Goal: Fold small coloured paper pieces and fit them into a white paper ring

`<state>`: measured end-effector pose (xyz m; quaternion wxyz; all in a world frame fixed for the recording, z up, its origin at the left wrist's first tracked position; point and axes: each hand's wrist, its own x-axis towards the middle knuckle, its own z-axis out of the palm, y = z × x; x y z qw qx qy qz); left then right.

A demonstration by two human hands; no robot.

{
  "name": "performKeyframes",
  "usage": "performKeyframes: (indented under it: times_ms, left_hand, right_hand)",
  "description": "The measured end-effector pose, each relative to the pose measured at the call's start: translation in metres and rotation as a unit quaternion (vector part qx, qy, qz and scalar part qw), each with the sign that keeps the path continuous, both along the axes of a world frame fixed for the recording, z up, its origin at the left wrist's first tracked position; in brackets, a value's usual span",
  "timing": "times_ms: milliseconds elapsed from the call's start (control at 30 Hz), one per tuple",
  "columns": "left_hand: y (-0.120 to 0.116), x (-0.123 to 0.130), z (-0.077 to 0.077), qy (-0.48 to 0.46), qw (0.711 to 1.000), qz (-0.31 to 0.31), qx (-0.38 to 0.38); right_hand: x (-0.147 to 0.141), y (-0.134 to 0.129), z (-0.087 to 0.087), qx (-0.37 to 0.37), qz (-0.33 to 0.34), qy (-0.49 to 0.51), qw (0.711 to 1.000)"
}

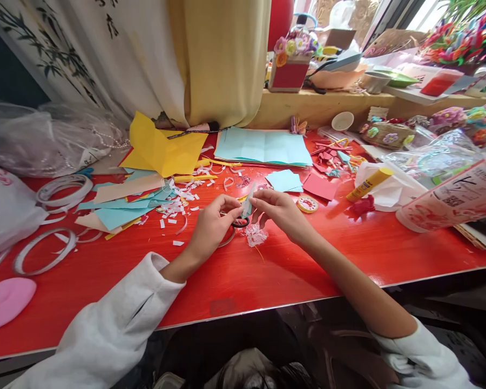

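A small pale blue-green piece of paper [248,202] stands upright between my hands, above the middle of the table. My left hand [213,224] is closed, thumb and forefinger pinching its left side. From the right, my right hand [281,212] pinches the same paper, its other fingers curled beneath. A black ring-shaped handle [240,222] shows just under my left fingertips; whether it touches them I cannot tell. Below the paper lies a crumpled cluster of whitish-pink scraps [256,235]. Light blue paper squares [284,180] and a red paper square [319,186] lie beyond my right hand.
The red table [291,281] holds yellow paper [162,146], folded blue sheets [263,146], white scraps [186,194] and tape rolls [44,251]. To the right are a small round reel [307,203], a yellow glue stick [370,185] and a large pink-white bottle [453,192].
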<state>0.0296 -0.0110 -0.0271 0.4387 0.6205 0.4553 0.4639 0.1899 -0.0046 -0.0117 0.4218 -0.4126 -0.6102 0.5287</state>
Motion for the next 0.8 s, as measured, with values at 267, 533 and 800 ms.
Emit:
performKeyframes:
  times_ms: [267,533,800]
  left_hand:
    - [-0.002,-0.004,0.008,0.085,0.995,0.014,0.042]
    - [-0.001,-0.005,0.007,0.152,0.986,0.026,0.071]
    - [0.001,-0.006,0.007,0.175,0.979,0.029,0.104]
  right_hand:
    - [-0.004,-0.003,-0.004,0.033,0.01,-0.034,0.999]
    - [-0.009,-0.005,0.002,-0.06,0.048,0.021,0.997]
    - [-0.012,-0.006,-0.005,-0.112,0.064,0.082,0.988]
